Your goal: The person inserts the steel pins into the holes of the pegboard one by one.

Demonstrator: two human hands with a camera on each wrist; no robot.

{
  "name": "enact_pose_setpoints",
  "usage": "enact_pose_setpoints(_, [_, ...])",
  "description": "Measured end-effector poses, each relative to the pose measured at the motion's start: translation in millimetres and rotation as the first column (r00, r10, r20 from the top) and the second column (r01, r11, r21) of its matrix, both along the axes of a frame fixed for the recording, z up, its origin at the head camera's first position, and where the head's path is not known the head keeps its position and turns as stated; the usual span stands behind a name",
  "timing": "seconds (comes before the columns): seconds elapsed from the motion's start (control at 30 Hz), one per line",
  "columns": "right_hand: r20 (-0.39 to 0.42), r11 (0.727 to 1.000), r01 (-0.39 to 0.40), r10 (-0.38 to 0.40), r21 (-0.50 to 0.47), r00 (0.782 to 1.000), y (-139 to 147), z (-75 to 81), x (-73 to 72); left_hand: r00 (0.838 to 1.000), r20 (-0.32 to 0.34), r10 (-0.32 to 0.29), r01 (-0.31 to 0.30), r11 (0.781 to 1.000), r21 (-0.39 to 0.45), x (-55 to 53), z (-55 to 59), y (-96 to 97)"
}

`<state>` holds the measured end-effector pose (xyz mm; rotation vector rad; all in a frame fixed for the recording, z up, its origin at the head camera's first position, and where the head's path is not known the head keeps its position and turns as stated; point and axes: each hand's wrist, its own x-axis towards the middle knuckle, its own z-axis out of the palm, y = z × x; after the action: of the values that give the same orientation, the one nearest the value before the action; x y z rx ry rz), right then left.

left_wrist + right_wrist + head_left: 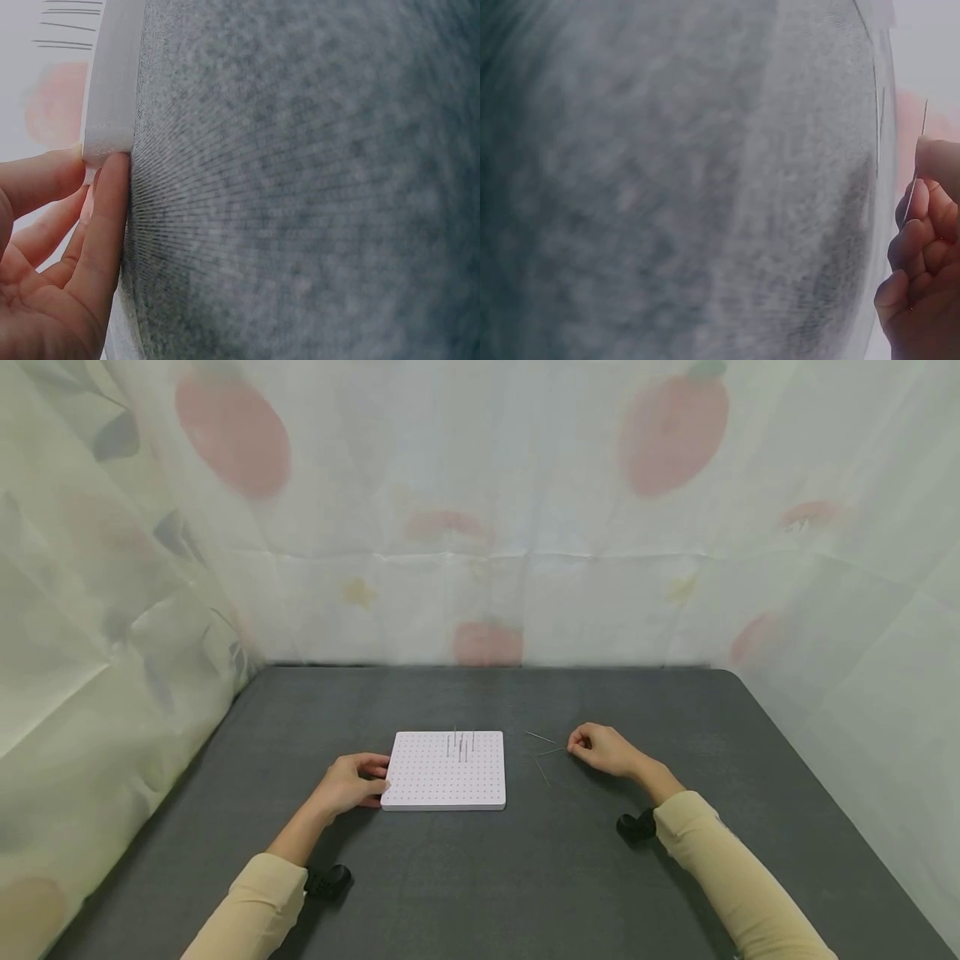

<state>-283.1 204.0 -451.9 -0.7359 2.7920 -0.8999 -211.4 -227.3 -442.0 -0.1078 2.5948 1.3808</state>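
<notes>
A white perforated board [442, 785] lies on the table. My left hand [347, 789] grips its left edge, the thumb on the top face and a fingertip against the side in the left wrist view. Several thin metal needles [466, 747] stand upright in holes toward the board's far side. Right of the board, my right hand [606, 749] pinches one thin needle [925, 116] between thumb and fingertips, its other fingers curled. Close to that hand, two loose needles lie flat on the table: a farther needle [540, 737] and a nearer needle [543, 773].
The dark grey table [465, 893] has a rounded far right corner. A pale printed curtain [480, 585] hangs behind it and along both sides. Black wrist devices are worn at the left [328, 882] and right [636, 827] cuffs.
</notes>
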Motion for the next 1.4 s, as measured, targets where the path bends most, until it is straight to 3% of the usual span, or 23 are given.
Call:
enact_pose_setpoints(1.1, [-0.002,0.990,-0.020,0.020,-0.138,1.000,-59,19.2,3.4,1.000,0.007,-0.007,0.007,1.000,0.009,-1.5,-1.6,-0.8])
enact_pose_setpoints(1.4, [-0.072,0.977,-0.063,0.049,-0.204,0.996,-76,14.5,3.9,1.000,0.003,0.005,-0.005,1.000,0.004,-0.5,-1.7,-0.8])
